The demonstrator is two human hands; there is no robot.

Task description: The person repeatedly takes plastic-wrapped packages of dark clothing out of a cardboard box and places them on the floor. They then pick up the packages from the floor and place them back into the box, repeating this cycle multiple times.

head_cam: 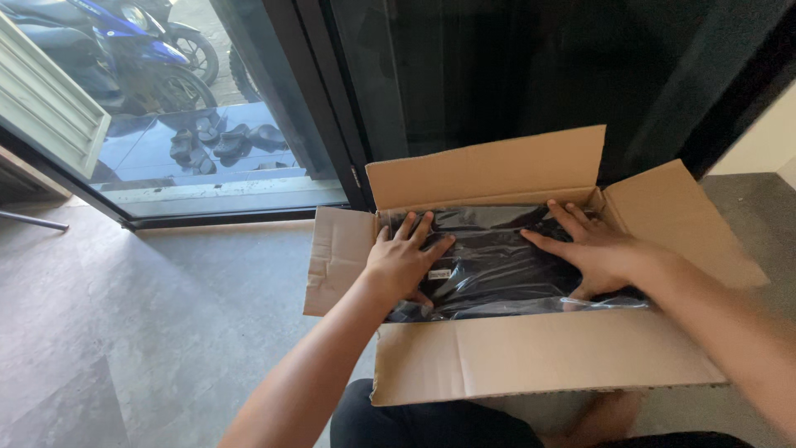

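Left hand (404, 264), right hand (599, 253): fingers spread, pressed flat on black plastic-wrapped bundle (497, 265). Bundle lies under the fingers inside open cardboard box (531, 353).

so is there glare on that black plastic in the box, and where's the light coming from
Head view: soft streaks of glare run across the clear wrap over the black bundle, brightest along its near edge; daylight enters through the glass door at upper left, so the tiles outside look bright while the dark panel behind the cardboard box stays nearly black; left hand and right hand are sharp and evenly lit.
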